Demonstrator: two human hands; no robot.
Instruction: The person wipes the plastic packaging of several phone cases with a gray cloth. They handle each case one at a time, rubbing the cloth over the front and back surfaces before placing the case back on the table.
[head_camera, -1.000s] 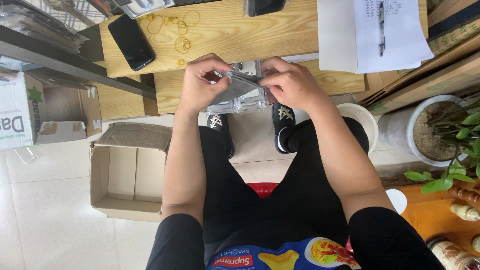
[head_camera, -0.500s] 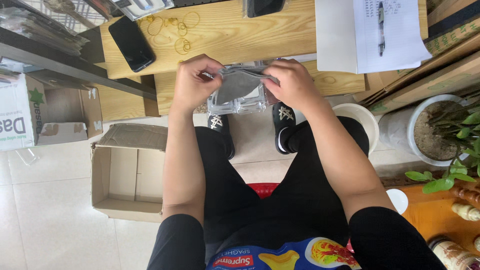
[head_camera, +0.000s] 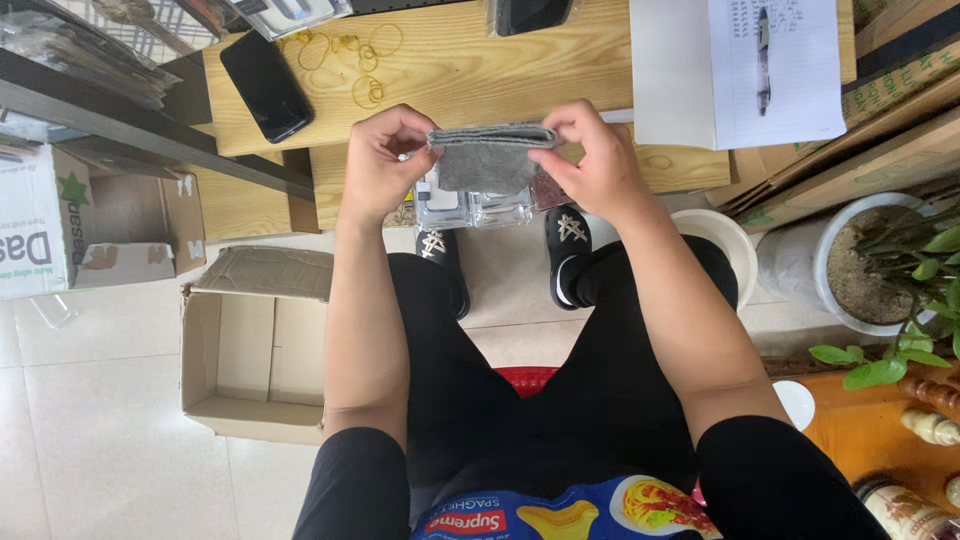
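Holding: both hands pinch a folded grey cloth (head_camera: 487, 157) by its upper corners, in the air just in front of the wooden counter (head_camera: 470, 70).
Left hand (head_camera: 383, 165): closed on the cloth's left corner, thumb and fingertips pressed together over the edge.
Right hand (head_camera: 592, 160): closed on the right corner in the same way, fingers curled over the top fold.
Cloth: folded flat, its thick folded edge up, the rest hanging down between the two hands.
Behind the cloth: clear plastic packets (head_camera: 472, 208) sit just under it, partly hidden; what they hold I cannot tell.
On the counter: a black phone (head_camera: 265, 85) lies to the left, with a scatter of yellow rubber bands (head_camera: 352, 62) beside it; a sheet of paper (head_camera: 775, 75) with a pen (head_camera: 764, 45) lies to the right.
Floor, left: an open cardboard box (head_camera: 255, 345) stands near the person's left leg, flaps out.
Floor, right: a white plant pot (head_camera: 850, 265) with green leaves stands well apart from the hands.
Feet: black slippers (head_camera: 570, 250) show below the counter edge, under the cloth.
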